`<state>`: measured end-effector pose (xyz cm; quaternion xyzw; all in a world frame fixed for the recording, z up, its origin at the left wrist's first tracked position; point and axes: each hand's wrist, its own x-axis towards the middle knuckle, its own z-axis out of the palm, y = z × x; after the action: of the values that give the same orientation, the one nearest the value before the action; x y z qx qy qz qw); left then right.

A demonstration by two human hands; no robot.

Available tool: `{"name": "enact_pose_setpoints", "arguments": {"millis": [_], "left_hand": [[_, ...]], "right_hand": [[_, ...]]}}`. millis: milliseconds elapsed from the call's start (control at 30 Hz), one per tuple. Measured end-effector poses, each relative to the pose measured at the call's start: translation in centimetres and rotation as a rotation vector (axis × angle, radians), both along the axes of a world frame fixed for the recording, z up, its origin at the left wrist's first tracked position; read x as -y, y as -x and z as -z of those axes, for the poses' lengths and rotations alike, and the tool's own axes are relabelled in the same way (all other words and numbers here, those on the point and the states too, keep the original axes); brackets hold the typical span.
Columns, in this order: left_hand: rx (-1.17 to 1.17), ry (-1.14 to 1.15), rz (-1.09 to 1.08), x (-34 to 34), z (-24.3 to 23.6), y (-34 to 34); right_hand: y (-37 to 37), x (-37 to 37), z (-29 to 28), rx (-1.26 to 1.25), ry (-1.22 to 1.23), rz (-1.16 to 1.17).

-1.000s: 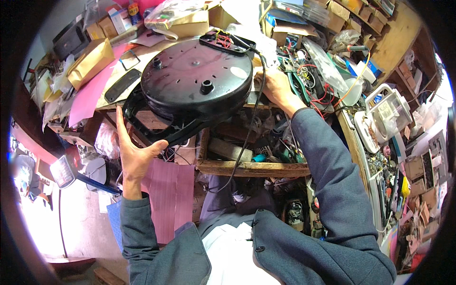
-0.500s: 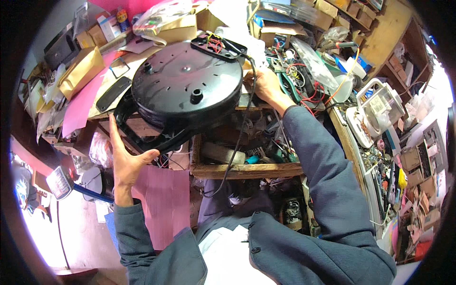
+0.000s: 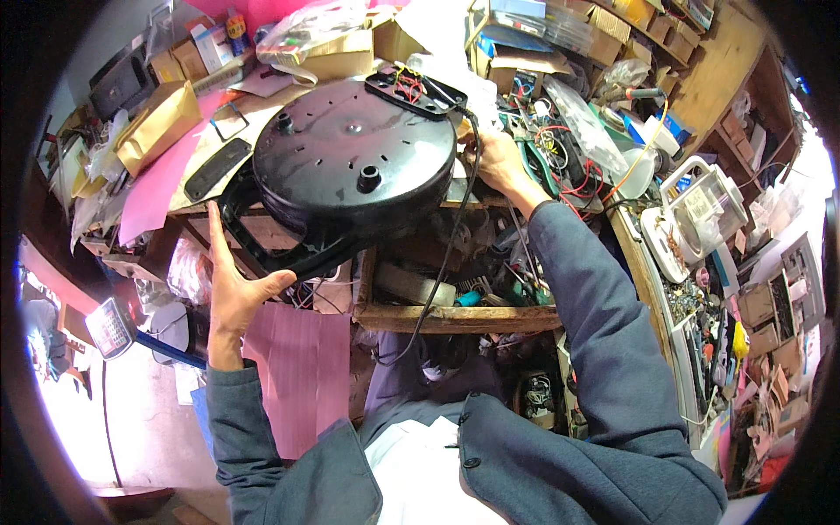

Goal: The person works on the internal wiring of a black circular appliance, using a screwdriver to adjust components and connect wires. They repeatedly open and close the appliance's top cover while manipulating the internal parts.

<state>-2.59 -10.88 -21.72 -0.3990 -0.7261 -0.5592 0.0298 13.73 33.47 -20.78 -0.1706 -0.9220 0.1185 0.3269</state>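
Observation:
A round black electric appliance [image 3: 341, 166], with a broad loop handle on its near left side, lies with its slotted, footed underside up, overhanging the bench's near edge. At its far right, a wiring compartment [image 3: 411, 90] is open, showing red and yellow wires. From there a black cord [image 3: 448, 245] hangs down in front. My left hand [image 3: 234, 293] spans the loop handle, thumb and fingers stretched wide against its outer edge. My right hand [image 3: 499, 164] holds the right rim; its fingertips are partly hidden. On the bench lies an oblong black cover [image 3: 217, 169], left of the appliance.
Under the appliance, an open wooden drawer [image 3: 464, 320] holds tools and scraps. Pliers [image 3: 535, 166], wires and plastic packs crowd the bench at right, beside a clear-lidded container [image 3: 700, 206]. Cardboard boxes [image 3: 332, 57] and a brown paper bag [image 3: 157, 127] stand at the back and left.
Appliance, bench and both hands appear shifted slightly right in the picture, mostly from my head's motion. My hands keep the same places on the appliance.

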Motion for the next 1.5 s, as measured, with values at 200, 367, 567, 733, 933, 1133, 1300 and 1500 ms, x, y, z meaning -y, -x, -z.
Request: {"name": "enact_pose_setpoints", "arguments": {"millis": [200,367,567,733,933,1133,1300,1500], "left_hand": [[0.0,-0.108,0.011,-0.4,0.4,-0.3],[0.724,-0.754,0.142,-1.9,2.2,-3.0],[1.198,-0.951,0.269,-1.9,-0.4,-4.5],[1.271,-0.956,0.134,-3.0,-1.6,-4.8],[1.278,-0.883,-0.006,-4.0,-0.9,-6.1],[1.207,-0.907,0.011,-4.3,0.6,-7.4],[1.256,-0.886,-0.11,-4.2,1.7,-8.2],[1.304,-0.744,-0.165,-3.4,3.7,-8.6]], "right_hand": [[-0.3,-0.5,-0.5,-0.051,-0.018,-0.102],[-2.3,-0.2,-1.8,-0.049,-0.048,0.001],[-9.7,12.2,-6.8,-0.021,-0.022,-0.075],[-12.1,20.4,0.7,0.165,0.02,-0.023],[-10.8,18.7,6.9,0.05,0.32,-0.018],[-11.3,18.3,6.7,0.121,0.489,-0.018],[-11.6,18.0,7.0,0.26,0.481,-0.03],[-10.7,17.6,6.7,0.275,0.503,-0.039]]}}
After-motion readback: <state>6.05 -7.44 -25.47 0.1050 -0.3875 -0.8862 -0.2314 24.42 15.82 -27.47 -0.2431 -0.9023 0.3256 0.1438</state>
